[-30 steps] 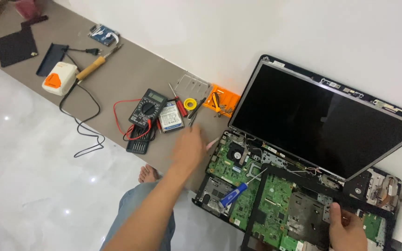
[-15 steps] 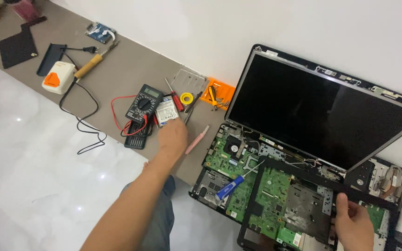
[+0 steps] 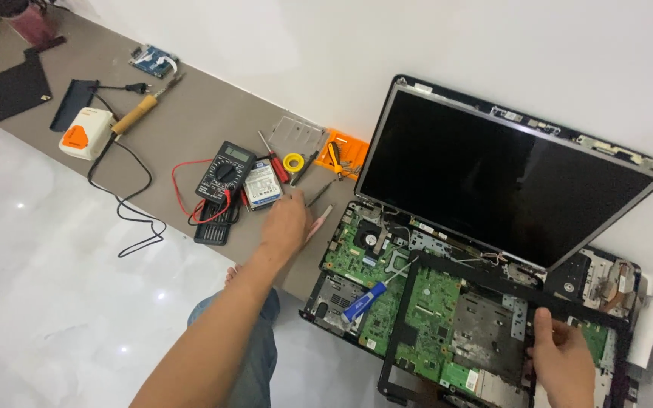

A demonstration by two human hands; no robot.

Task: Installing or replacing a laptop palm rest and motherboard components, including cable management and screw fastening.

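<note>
Left hand (image 3: 287, 224) lies flat, fingers loose, on a pinkish tool (image 3: 319, 222) just left of the opened laptop (image 3: 447, 302); its grip seems unclear. Right hand (image 3: 564, 359) pinches the laptop's black frame (image 3: 493, 276).

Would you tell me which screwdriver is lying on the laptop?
The blue-handled screwdriver; it rests on the green board, while the red-handled screwdriver lies on the mat.

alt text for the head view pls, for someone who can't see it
A person's left hand reaches toward tools beside a multimeter on a brown mat, while the right hand rests on an opened laptop with its green circuit board exposed.
</note>
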